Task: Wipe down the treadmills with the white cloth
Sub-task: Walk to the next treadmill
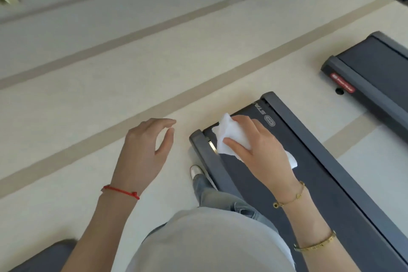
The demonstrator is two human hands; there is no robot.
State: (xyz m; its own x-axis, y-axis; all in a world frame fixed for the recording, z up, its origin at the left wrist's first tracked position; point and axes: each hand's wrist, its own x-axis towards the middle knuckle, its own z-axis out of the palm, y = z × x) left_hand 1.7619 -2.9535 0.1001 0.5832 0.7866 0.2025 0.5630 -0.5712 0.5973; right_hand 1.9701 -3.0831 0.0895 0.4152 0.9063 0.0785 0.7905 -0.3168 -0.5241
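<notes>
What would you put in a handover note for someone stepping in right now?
Right hand: grips the white cloth over the rear end of the near treadmill.
Left hand: holds nothing, fingers loosely curled, above the floor to the treadmill's left.
Second treadmill: to the right, apart from the cloth.
Done: cannot tell how much of the near belt has been wiped.
Left: wipe along the near treadmill, then the second one.

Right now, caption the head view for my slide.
Right hand holds white cloth over near treadmill; left hand hangs empty.
</notes>
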